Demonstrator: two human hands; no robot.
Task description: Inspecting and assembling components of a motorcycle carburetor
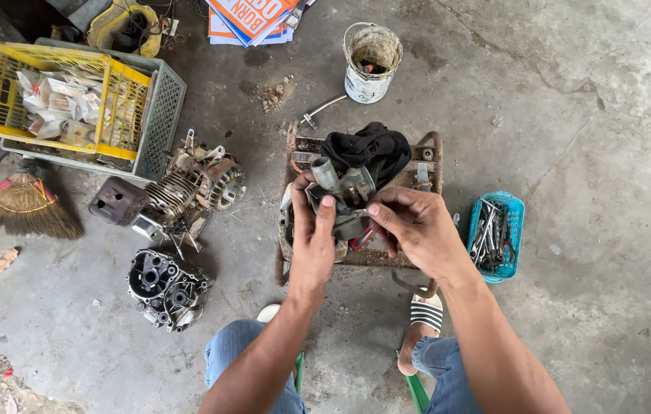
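A small grey metal carburetor point(343, 198) is held in both hands above a rusty metal tray point(433, 165) that sits on the concrete floor point(586, 115), roughly in the middle of the view. Its tube-like neck rises at the upper left and tilts a little to the left and away from the person, so its long axis runs near to far, leaning left. The bulkier body hangs at the near end, between the fingers.

The left hand point(311, 234) is closed around the part's left side, thumb pressed up against its face. The right hand point(417, 230) grips the right side, thumb and forefinger pinching near the top edge. This looks like a close inspection or a small piece being worked loose; any next move would likely call for one hand to steady the body while the other's fingertips do fine work.

A black cloth point(375, 149) lies on the far part of the tray. To the right sits a blue basket of wrenches point(496, 236). To the left lie an engine cylinder block point(195, 188) and, nearer, a dark crankcase half point(166, 287). Far left stands a yellow crate point(64, 100) inside a grey one, with a broom point(18, 205) beside it. A white bucket point(371, 61) stands far off.
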